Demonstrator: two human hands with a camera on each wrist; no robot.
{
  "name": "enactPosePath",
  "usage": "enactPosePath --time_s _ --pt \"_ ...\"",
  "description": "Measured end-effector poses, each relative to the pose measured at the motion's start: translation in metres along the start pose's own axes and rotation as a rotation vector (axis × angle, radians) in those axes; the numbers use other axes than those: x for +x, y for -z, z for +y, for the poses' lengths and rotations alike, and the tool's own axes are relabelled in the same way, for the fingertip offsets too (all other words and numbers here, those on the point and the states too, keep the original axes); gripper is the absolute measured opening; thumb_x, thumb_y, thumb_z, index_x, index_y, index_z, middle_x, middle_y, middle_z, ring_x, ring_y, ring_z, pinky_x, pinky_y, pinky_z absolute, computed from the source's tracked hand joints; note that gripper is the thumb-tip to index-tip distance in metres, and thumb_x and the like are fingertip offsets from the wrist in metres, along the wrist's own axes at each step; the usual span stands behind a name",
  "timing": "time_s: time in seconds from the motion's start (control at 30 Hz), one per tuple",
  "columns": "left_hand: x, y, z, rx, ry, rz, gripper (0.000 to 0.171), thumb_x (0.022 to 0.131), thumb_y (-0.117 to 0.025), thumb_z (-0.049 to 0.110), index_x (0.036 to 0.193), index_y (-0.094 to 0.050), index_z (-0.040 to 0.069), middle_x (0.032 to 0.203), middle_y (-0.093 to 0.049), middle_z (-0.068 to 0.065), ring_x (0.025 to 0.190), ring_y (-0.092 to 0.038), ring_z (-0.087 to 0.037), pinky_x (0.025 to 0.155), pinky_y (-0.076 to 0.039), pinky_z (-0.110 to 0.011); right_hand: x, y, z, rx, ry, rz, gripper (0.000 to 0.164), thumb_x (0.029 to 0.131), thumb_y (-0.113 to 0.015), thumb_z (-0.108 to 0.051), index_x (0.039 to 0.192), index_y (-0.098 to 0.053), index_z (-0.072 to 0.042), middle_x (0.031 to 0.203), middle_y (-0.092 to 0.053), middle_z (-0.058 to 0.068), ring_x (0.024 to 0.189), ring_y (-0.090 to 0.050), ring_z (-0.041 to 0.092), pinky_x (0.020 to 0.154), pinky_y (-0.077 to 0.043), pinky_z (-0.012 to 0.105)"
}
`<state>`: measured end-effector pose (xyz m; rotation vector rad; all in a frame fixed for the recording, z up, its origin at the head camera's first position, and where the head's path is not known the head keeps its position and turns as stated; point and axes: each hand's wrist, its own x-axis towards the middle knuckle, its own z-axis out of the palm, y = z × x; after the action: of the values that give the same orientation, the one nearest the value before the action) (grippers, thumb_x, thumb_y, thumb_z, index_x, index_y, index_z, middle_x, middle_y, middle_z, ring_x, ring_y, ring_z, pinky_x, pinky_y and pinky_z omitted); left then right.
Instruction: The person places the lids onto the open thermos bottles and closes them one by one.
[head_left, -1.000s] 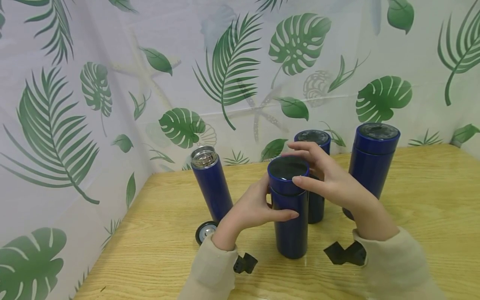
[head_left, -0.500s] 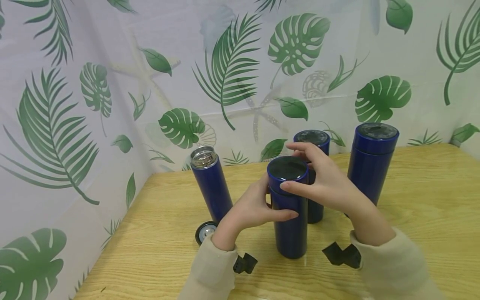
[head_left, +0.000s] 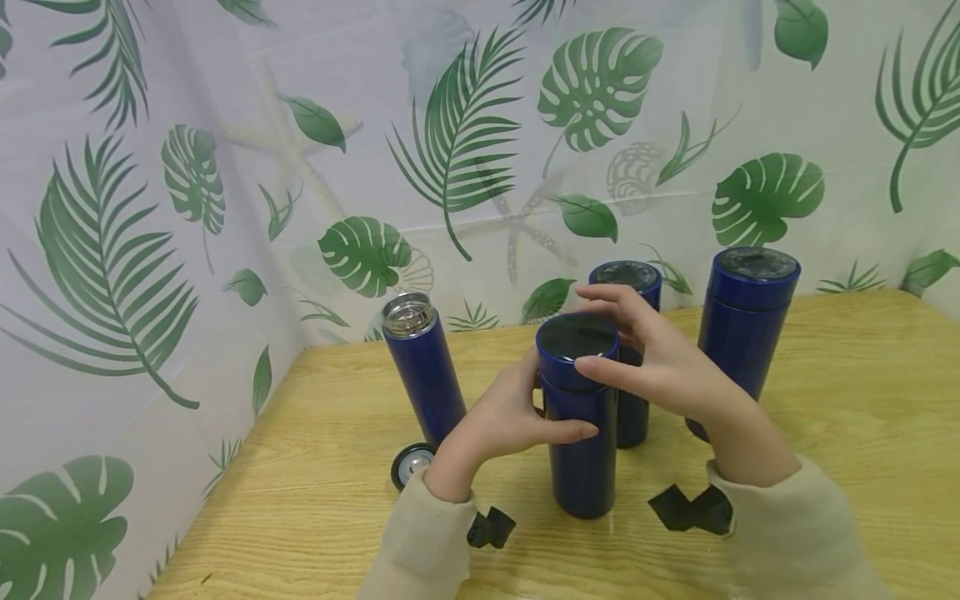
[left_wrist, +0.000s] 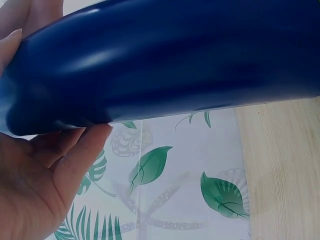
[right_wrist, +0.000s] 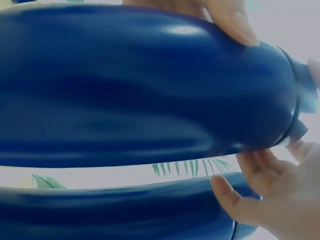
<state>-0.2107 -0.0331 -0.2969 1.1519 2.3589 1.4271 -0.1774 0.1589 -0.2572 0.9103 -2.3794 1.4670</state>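
Observation:
A dark blue thermos flask stands upright on the table in the head view. Around its upper body, the left hand grips it, thumb across the front. My right hand holds the lid at the top, its thumb at the front rim and its other fingers behind, partly hidden. A thin dark seam separates lid and body. In the left wrist view the flask body fills the upper part, beside a hand. The right wrist view shows the same flask and the right hand near its lid end.
To the left stands a lidless blue flask with a bare steel mouth; a round stopper lies before it. One lidded flask is close behind the right hand, another farther right. A leaf-patterned cloth hangs behind the wooden table.
The right hand turned at the lid: its thumb went left across the front rim half a second ago, then came partway back right. The left hand and flask stay in place.

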Motion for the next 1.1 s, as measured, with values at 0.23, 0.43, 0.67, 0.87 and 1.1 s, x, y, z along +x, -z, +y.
enactPosePath --time_s 0.23,0.43,0.67,0.87,1.1 --pt "0.001 0.000 -0.001 0.027 -0.001 0.006 0.071 0.071 -0.075 0.022 0.129 -0.035 0.022 0.104 -0.056 0.005 0.087 -0.054 -0.010 0.061 -0.048 -0.026 0.002 -0.006 -0.005 -0.185 -0.047 0.089 0.065 0.077 -0.069 -0.023 0.131 -0.035 -0.008 0.118 -0.046 0.014 0.109 -0.042 0.027 0.089 -0.032 0.047" --pt "-0.005 0.002 0.020 -0.002 0.023 0.004 0.069 0.073 -0.074 0.016 0.130 -0.035 0.016 0.103 -0.056 0.003 0.086 -0.054 -0.010 0.062 -0.047 -0.025 0.001 -0.002 -0.002 -0.063 0.013 -0.001 0.056 0.085 -0.059 -0.016 0.133 -0.029 -0.009 0.130 -0.037 0.012 0.116 -0.038 0.027 0.092 -0.028 0.052" --pt "-0.008 0.003 0.031 -0.012 0.034 -0.002 0.070 0.074 -0.072 0.010 0.132 -0.033 0.011 0.104 -0.056 0.001 0.087 -0.054 -0.010 0.064 -0.046 -0.024 -0.001 0.001 0.001 0.038 0.046 -0.038 0.055 0.086 -0.055 -0.008 0.134 -0.028 -0.008 0.129 -0.037 0.009 0.115 -0.040 0.021 0.092 -0.031 0.047" --pt "-0.001 0.000 0.008 0.012 0.012 0.005 0.073 0.072 -0.075 0.018 0.131 -0.033 0.020 0.106 -0.056 0.004 0.089 -0.054 -0.009 0.064 -0.047 -0.025 0.000 -0.003 0.000 -0.020 -0.021 0.023 0.062 0.081 -0.064 -0.013 0.133 -0.030 -0.009 0.122 -0.043 0.012 0.109 -0.044 0.026 0.089 -0.032 0.049" --pt "0.001 -0.001 0.001 0.018 0.005 0.006 0.072 0.071 -0.075 0.023 0.130 -0.034 0.022 0.107 -0.055 0.005 0.091 -0.054 -0.009 0.065 -0.048 -0.026 0.002 -0.006 -0.001 -0.103 -0.020 0.058 0.064 0.078 -0.068 -0.019 0.131 -0.033 -0.009 0.118 -0.044 0.013 0.105 -0.044 0.026 0.085 -0.033 0.048"
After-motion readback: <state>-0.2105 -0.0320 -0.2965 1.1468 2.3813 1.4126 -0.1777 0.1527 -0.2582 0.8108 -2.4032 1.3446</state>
